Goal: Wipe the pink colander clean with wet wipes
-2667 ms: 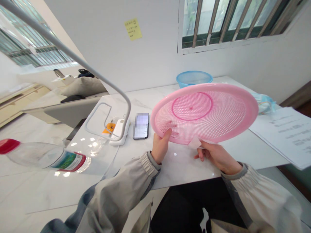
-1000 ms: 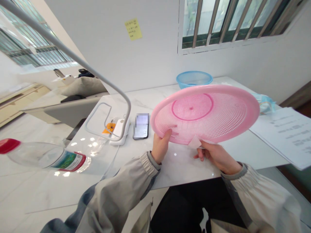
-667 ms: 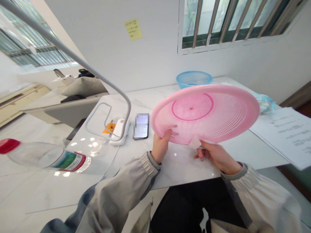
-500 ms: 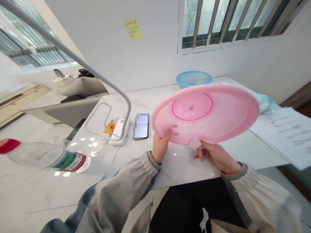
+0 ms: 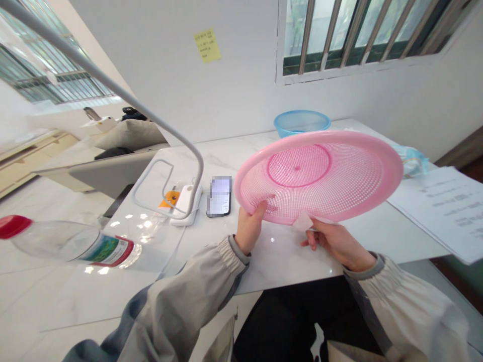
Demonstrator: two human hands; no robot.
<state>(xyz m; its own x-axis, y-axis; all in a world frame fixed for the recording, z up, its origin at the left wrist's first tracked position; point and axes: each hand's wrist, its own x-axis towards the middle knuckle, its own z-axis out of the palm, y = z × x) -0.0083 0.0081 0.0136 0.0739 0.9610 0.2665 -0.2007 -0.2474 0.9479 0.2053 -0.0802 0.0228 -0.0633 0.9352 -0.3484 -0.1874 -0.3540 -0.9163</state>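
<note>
A pink plastic colander (image 5: 350,176) is held up over the white table, tilted so that its inside faces me. My left hand (image 5: 250,226) grips the near left of its rim, thumb inside and fingers behind the mesh. At the near edge, my right hand (image 5: 334,241) pinches a small white piece of tissue or paper (image 5: 303,221) against the rim. Some fingers of the right hand curl below the rim.
Behind the colander stands a blue basket (image 5: 302,122). A phone (image 5: 219,197) and a white device (image 5: 185,205) lie left, near a bent lamp arm (image 5: 196,166). A clear bottle (image 5: 75,241) is at far left. Paper sheets (image 5: 445,206) and a bluish plastic packet (image 5: 413,162) are right.
</note>
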